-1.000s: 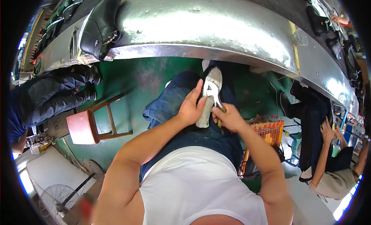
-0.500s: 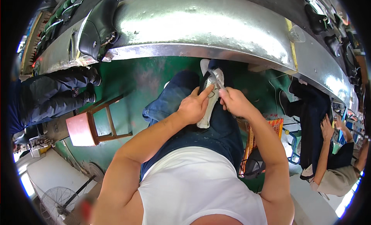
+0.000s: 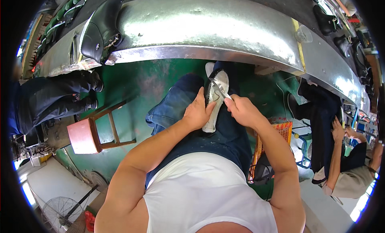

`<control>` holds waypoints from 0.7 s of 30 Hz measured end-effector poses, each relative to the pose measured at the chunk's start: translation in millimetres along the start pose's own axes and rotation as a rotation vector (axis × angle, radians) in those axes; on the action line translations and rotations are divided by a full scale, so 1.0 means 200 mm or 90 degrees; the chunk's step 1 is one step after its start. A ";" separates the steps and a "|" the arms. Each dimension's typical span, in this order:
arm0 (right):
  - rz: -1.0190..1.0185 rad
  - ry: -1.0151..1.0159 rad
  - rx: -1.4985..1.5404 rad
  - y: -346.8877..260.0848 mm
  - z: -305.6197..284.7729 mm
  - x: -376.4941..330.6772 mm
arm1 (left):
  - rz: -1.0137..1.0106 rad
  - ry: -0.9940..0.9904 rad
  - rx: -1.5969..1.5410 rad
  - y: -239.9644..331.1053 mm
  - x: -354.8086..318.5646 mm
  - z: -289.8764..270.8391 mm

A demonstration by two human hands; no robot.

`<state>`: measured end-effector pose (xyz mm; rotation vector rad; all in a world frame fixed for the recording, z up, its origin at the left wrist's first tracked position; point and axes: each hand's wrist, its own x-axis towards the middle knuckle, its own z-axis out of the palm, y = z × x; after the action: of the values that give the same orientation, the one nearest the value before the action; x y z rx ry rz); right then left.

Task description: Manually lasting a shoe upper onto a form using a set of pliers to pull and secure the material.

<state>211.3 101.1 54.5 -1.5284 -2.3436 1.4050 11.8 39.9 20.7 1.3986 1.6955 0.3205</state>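
The left hand (image 3: pixel 197 112) clasps a white shoe upper (image 3: pixel 214 100) against the lap (toe pointing away). The right hand (image 3: pixel 240 108) grips a thin metal tool (image 3: pixel 219 88), its tip touching the upper's top.

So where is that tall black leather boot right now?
The tall black leather boot lies on its side at the upper left of the head view, on the shiny metal workbench, above the wooden stool.

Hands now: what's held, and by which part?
Left hand grips the white shoe along its side, at the middle. Right hand holds a thin metal tool by its rear end, tip on the shoe.
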 end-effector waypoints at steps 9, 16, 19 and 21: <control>-0.024 0.014 0.082 -0.02 0.10 -0.19 | 0.162 -0.210 -0.141 -0.18 -0.03 -0.06; -0.061 0.000 -0.011 0.10 0.16 -0.25 | 0.168 -0.195 -0.106 -0.10 0.02 -0.10; 0.077 0.051 0.320 0.23 0.23 -0.31 | 0.077 -0.132 -0.238 0.00 0.15 -0.13; 0.099 0.071 0.420 0.30 0.30 -0.31 | -0.029 -0.015 -0.209 -0.01 0.24 -0.08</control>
<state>260.0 23.0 5.6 -1.5336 -1.4847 1.8131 0.0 86.7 7.6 1.1164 1.5702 0.5285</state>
